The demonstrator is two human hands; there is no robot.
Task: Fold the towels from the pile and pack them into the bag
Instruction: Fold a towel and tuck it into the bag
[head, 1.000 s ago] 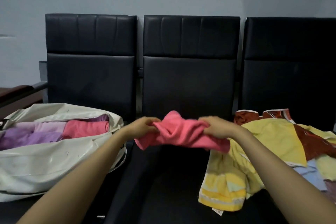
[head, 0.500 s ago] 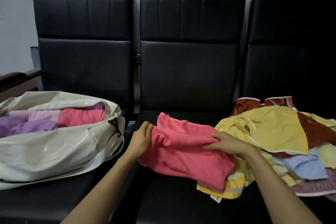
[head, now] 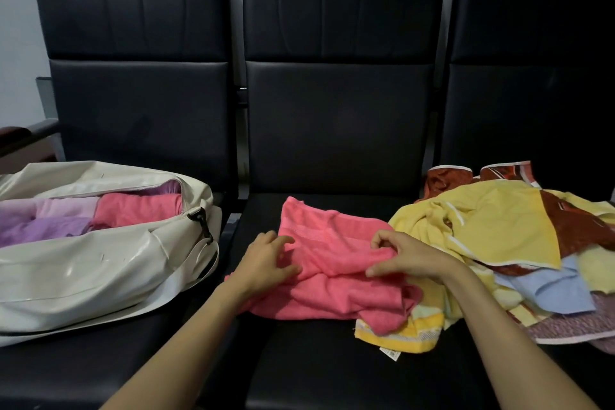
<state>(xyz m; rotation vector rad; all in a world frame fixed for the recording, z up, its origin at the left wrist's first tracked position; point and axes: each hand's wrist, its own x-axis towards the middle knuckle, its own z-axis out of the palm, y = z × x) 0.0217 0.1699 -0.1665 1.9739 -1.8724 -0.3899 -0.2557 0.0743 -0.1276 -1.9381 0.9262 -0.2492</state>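
From my head camera, the coral-pink terry towel (head: 336, 263) now lies rumpled on the black padded middle seat (head: 332, 369) in front of me. A second ago I held it bunched in the air between both hands, and half a second ago it was only just coming down. My left hand (head: 266, 263) has let go of its corner and rests on the towel's left edge, fingers spread and loosely bent, gripping nothing. My right hand (head: 409, 260) pinches a raised fold of the cloth between thumb and curled fingers. The towel's right end overlaps the mixed pile of yellow, rust and pale blue towels (head: 506, 230) on the right seat, covering part of a yellow striped towel (head: 399, 333). On the left seat the cream glossy zip bag (head: 83, 270) sits open as before, with a folded pink towel (head: 139, 210) and folded lilac towels (head: 50, 226) inside.
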